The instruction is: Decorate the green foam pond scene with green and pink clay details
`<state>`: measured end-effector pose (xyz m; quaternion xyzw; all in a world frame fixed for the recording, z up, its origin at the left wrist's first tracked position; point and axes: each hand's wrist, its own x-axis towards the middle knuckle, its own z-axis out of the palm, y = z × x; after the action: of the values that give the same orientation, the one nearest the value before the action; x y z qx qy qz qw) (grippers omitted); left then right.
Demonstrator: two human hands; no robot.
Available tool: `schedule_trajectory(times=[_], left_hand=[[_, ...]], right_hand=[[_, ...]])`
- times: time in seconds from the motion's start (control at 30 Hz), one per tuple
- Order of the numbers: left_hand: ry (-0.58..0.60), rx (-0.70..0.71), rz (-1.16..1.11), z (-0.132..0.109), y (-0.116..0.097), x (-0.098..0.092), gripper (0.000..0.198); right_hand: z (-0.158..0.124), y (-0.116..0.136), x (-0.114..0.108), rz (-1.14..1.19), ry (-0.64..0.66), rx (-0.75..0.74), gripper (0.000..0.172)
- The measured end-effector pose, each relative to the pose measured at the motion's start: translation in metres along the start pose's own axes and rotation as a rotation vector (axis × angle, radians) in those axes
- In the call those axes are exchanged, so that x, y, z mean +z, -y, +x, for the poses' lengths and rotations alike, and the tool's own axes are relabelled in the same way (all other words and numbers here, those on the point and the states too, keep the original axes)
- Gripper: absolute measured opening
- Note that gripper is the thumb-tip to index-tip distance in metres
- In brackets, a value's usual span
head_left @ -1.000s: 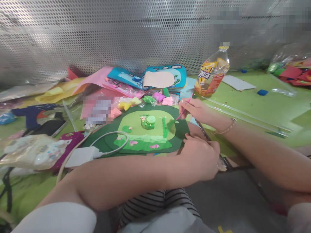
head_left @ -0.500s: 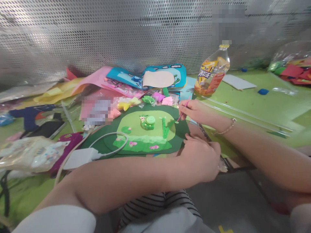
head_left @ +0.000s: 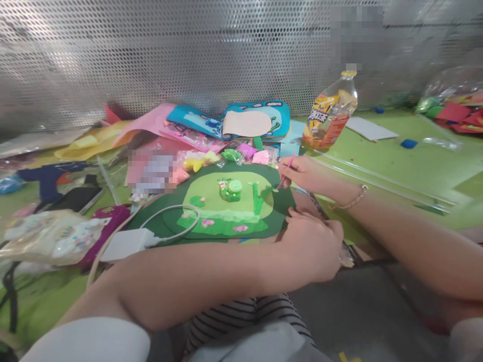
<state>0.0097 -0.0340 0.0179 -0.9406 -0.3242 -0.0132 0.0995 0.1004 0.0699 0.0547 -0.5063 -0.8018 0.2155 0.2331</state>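
Observation:
My right hand [head_left: 296, 170] pinches a thin pink modelling tool [head_left: 290, 167]. Its lower tip is at a small pale green dot [head_left: 275, 190] on the right of the dark green craft board [head_left: 283, 206]. On the board's lighter middle sit a green clay snail-like figure [head_left: 234, 188] with a coiled top and a raised green clay stem [head_left: 258, 198]. Green clay with pink flowers [head_left: 240, 228] runs along the near side. My left hand [head_left: 311, 241] lies across the board's near right corner, fingers stretched out; its thumb is hidden. Crumpled clear plastic [head_left: 346, 256] pokes out beside it.
Bagged coloured clay [head_left: 232, 155] lies behind the board. A drink bottle [head_left: 329, 118] leans at the back right, near clear rods [head_left: 385, 178]. On the left are a white charger [head_left: 128, 244] with its cable over the board, a phone [head_left: 77, 199] and a pouch [head_left: 49, 236].
Almost nothing differs. The view has shifted very slightly; both hands and the pink tool keep the same places over the board.

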Motion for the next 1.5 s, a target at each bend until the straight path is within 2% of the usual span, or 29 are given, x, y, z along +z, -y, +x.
schedule_trajectory(times=[0.33, 0.57, 0.83, 1.13, 1.4, 1.5], left_hand=[[0.037, 0.002, -0.011, 0.001, 0.000, -0.003, 0.043], [0.077, -0.004, -0.023, 0.001, 0.001, -0.006, 0.046], [0.060, -0.003, -0.012, 0.001, 0.000, -0.003, 0.045], [0.036, 0.001, -0.014, 0.001, 0.000, -0.001, 0.045], [0.046, -0.005, -0.005, 0.001, 0.000, -0.002, 0.045], [0.039, -0.008, -0.001, 0.002, 0.000, -0.002, 0.045]], right_hand=[[0.000, -0.003, 0.001, -0.037, -0.009, -0.028, 0.029], [0.002, -0.009, 0.001, -0.007, -0.081, -0.065, 0.025], [0.008, -0.016, 0.006, -0.038, -0.079, -0.230, 0.023], [0.005, -0.009, 0.004, -0.097, -0.010, -0.147, 0.024], [0.003, -0.007, 0.005, -0.110, -0.024, -0.192, 0.025], [0.003, -0.007, 0.007, -0.119, 0.014, -0.208, 0.028]])
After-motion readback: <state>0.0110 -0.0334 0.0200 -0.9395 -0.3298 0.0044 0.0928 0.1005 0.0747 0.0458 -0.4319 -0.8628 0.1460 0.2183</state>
